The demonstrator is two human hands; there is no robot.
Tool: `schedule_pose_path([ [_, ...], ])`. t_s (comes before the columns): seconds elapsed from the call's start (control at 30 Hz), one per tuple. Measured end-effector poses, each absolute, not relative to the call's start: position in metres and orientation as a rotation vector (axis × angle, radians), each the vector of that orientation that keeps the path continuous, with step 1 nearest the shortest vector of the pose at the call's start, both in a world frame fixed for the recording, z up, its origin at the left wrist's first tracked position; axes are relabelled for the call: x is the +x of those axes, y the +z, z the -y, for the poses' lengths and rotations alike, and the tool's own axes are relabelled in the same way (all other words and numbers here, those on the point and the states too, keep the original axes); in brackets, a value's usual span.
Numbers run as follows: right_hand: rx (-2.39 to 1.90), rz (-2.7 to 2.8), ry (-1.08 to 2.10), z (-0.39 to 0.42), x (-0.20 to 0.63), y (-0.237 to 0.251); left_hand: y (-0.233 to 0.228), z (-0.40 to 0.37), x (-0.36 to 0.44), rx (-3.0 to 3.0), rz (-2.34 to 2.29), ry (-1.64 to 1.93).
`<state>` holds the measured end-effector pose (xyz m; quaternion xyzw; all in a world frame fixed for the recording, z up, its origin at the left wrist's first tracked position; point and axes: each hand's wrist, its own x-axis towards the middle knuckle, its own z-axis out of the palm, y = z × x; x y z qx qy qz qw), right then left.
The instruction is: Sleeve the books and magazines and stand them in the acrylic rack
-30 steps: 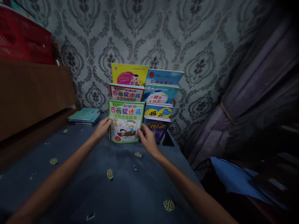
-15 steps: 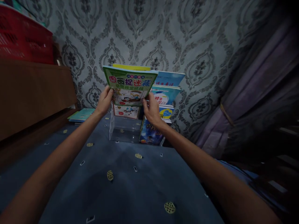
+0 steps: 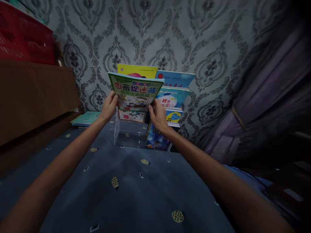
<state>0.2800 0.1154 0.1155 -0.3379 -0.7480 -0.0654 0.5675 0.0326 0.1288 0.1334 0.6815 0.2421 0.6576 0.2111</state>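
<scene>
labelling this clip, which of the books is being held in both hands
The green-bordered book, held at its sides by the left hand and right hand; the others stand in tiers or lie in the low stack at left.

Basket [image 3: 25, 40] cropped, green book [image 3: 136, 93] overlapping yellow book [image 3: 137, 70]

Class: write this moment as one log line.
left hand: gripping green book; right hand: gripping it; book: tilted, at clear stand
</scene>
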Motion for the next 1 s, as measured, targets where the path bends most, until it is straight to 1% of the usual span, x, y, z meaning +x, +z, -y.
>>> schedule_pose_path([
  [0.37, -0.810, 1.831, -0.117, -0.124, 0.280, 0.115, 0.122, -0.150, 0.029, 1.861, -0.679, 1.858],
  [0.7, -0.804, 1.863, 0.018, -0.132, 0.287, 0.110, 0.099, -0.174, 0.027, 1.872, -0.723, 1.844],
  [1.0, -0.861, 1.918, 0.008, -0.130, 0.286, 0.113, 0.090, -0.189, 0.029, 1.935, -0.849, 1.900],
])
